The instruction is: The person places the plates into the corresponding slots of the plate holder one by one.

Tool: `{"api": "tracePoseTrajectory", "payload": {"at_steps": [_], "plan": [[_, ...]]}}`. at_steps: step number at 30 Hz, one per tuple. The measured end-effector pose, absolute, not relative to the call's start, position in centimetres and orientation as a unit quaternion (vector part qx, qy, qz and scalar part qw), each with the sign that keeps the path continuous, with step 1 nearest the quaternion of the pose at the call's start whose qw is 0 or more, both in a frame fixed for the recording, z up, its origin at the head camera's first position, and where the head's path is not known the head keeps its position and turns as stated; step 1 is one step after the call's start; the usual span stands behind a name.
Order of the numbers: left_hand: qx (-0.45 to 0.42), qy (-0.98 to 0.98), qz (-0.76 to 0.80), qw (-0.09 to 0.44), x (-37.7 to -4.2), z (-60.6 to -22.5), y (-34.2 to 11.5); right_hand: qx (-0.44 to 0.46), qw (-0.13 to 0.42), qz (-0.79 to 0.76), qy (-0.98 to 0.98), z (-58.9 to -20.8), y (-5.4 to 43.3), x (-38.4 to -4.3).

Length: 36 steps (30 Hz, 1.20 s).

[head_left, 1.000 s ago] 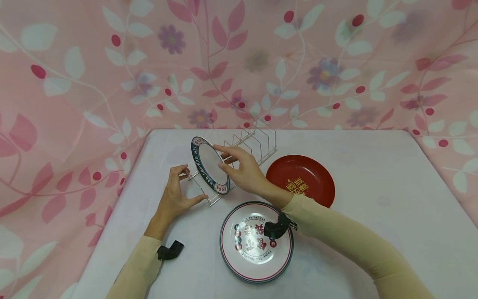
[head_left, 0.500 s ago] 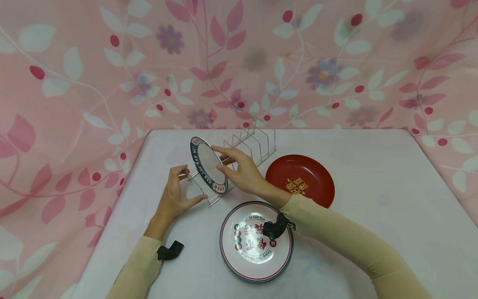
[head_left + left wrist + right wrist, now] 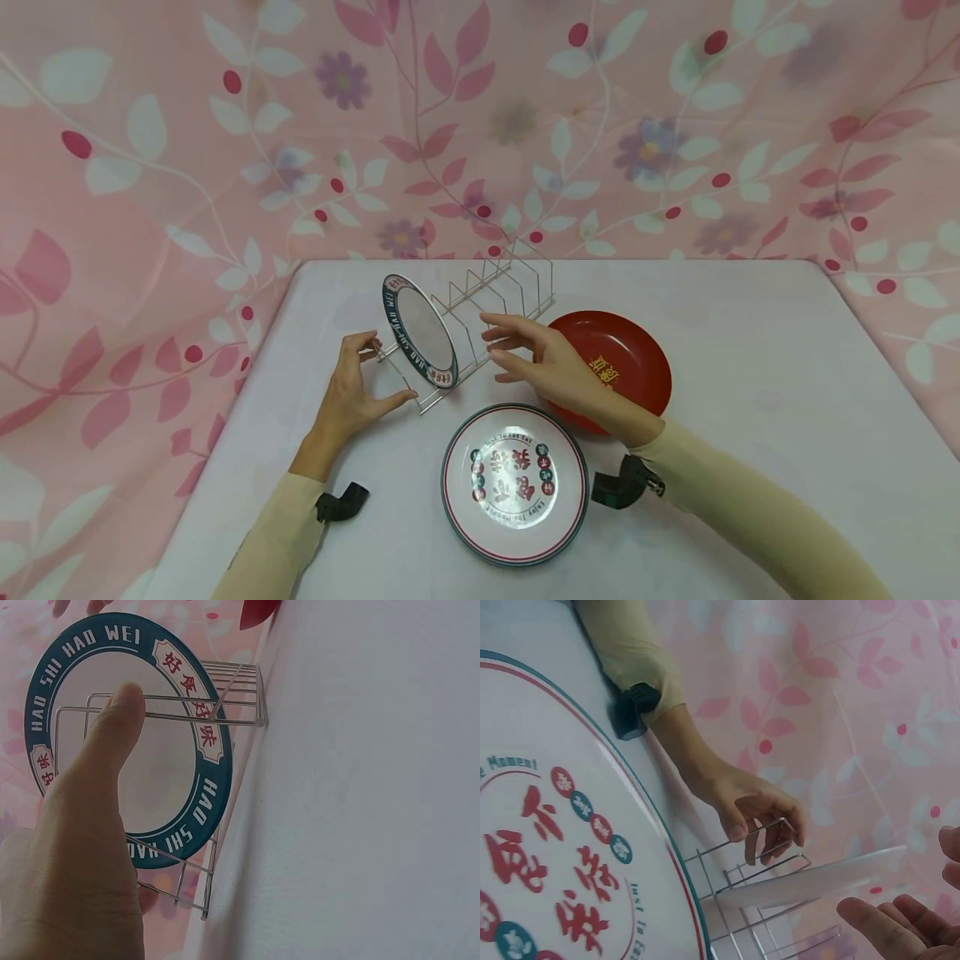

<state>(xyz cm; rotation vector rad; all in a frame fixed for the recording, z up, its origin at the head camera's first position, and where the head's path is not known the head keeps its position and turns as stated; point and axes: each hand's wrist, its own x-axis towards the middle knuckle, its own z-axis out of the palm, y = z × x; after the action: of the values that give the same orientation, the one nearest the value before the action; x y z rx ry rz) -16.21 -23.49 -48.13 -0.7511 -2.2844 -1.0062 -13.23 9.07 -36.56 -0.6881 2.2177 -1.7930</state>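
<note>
A plate with a dark teal lettered rim [image 3: 420,332] stands tilted on edge in the near left end of a wire dish rack [image 3: 480,292]. My left hand [image 3: 348,396] grips the rack's near end frame between thumb and fingers; in the left wrist view its thumb [image 3: 120,727] lies over the wire in front of the plate. To the right of the standing plate, my right hand [image 3: 551,362] hangs over the rack's side with fingers loosely bent and nothing in them. Beneath that hand is a red plate [image 3: 637,358] with gold characters, partly hidden by it.
A white plate with red characters and a teal edge [image 3: 513,533] lies flat in front of the rack, apparently on top of another. The white table [image 3: 780,400] reaches back to a pink floral cloth [image 3: 480,125]. Each wrist carries a black camera.
My right hand has let go of the teal-rimmed plate and moved right, away from it. The plate stays standing in the rack. My left hand keeps its place on the rack.
</note>
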Motion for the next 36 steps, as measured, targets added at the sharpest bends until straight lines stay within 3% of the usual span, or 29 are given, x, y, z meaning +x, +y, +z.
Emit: {"api": "tracePoseTrajectory", "payload": {"at_steps": [9,17,36], "plan": [[-0.278,-0.847,-0.367,0.265,-16.2,-48.0,-23.5,-0.183,0.114,-0.639,0.738,-39.6,14.2,-10.2],[-0.274,-0.848,-0.367,0.265,-16.0,-47.8,-23.6,-0.17,0.143,-0.681,0.698,-42.2,15.5,-8.8],[-0.28,-0.844,-0.375,0.263,-16.2,-47.9,-23.5,-0.177,0.134,-0.709,0.669,-41.7,16.5,-8.3]]}}
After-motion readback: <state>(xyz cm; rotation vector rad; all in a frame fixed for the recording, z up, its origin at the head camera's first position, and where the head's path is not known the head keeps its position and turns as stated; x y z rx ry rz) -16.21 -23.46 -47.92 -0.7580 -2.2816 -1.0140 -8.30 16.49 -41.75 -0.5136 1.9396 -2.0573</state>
